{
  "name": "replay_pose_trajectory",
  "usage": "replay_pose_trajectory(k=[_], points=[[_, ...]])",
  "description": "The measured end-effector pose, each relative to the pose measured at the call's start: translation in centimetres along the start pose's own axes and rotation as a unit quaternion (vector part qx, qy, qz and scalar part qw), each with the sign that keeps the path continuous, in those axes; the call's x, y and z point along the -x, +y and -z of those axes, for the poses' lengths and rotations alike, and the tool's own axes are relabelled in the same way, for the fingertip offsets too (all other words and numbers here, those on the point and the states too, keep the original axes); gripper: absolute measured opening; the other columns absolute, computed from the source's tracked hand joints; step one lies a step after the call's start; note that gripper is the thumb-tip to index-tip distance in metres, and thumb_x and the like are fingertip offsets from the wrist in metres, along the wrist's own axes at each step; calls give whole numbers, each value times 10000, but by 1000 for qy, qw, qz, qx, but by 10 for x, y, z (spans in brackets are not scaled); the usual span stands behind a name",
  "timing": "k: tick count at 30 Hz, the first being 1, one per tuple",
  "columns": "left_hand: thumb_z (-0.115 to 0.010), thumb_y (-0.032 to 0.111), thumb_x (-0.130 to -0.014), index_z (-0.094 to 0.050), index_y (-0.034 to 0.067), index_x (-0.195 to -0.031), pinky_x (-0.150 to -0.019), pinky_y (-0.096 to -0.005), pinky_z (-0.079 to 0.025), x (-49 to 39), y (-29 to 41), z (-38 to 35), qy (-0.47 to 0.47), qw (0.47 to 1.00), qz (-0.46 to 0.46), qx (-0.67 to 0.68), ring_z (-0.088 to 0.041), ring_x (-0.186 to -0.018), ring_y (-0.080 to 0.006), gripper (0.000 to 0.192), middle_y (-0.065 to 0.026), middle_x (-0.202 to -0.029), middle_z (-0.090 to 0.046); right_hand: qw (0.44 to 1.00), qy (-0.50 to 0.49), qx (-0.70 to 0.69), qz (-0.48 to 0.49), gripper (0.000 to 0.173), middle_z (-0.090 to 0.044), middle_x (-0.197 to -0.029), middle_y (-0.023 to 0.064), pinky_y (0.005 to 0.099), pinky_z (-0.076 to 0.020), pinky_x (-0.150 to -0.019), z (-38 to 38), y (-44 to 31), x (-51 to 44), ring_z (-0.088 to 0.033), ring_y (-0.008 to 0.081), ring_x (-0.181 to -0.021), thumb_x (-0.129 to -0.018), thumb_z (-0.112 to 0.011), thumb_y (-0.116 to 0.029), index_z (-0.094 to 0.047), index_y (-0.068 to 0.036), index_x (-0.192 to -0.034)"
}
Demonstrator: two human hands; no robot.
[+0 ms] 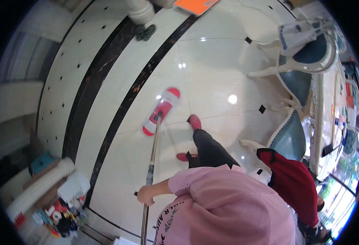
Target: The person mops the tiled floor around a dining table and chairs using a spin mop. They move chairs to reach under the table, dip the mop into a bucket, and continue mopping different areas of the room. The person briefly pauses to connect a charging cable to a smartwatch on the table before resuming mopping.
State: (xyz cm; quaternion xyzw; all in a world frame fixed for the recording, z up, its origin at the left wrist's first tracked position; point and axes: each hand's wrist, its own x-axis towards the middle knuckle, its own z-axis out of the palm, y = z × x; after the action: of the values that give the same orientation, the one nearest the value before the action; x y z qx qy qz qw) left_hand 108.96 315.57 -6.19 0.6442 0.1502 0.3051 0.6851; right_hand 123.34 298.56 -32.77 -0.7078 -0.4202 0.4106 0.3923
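My right hand (145,196) is wrapped around the metal pole (152,162) of a flat mop. The pole slants from the bottom edge of the view up to the mop head (161,111), which lies on the glossy tiled floor. Red ends and a red middle alternate with pale bands on the mop head, and its outline is slightly blurred. My left hand is out of view. To the right of the mop head are my red shoes (195,122), below dark trousers. My pink shirt (228,205) fills the lower middle and hides the floor there.
Chairs with teal seats (289,137) line a long table (320,116) at the right. A red garment with black trim (292,180) is near them. Assorted items (63,216) are heaped at lower left by a white bin (73,185). An orange panel (196,5) lies at the top.
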Motion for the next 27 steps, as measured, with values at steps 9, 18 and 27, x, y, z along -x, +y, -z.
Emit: replay_pose_trajectory(k=[9,18,27], points=[[-495,230,-884,-516,13,-791,-920,-456,-392,20,-137,-258,-119,959,258,15,-519,-1023,-336,237,-111,-849,-572,806,483,44,-340,127,-590,-825,131,457,-500,-661,135,293,275,-576,310,-852,-626,-639,-133,-622,-81,-741],[-441,153,-886,-398,65,-800,-988,-494,-295,46,-128,-349,-609,790,75,9,-470,-1066,-316,130,-94,-895,-462,645,619,25,-448,129,-575,-879,109,417,-493,-719,91,282,377,-533,294,-939,-640,-629,-95,-602,-74,-765],[-487,69,-829,-455,18,-690,-799,-481,-433,-129,16,-163,-600,794,-92,42,-562,-767,-276,151,-102,-676,-505,645,714,-7,-273,126,-548,-737,120,416,-448,-677,-17,83,95,-513,338,-782,-601,-625,-97,-523,-60,-664]])
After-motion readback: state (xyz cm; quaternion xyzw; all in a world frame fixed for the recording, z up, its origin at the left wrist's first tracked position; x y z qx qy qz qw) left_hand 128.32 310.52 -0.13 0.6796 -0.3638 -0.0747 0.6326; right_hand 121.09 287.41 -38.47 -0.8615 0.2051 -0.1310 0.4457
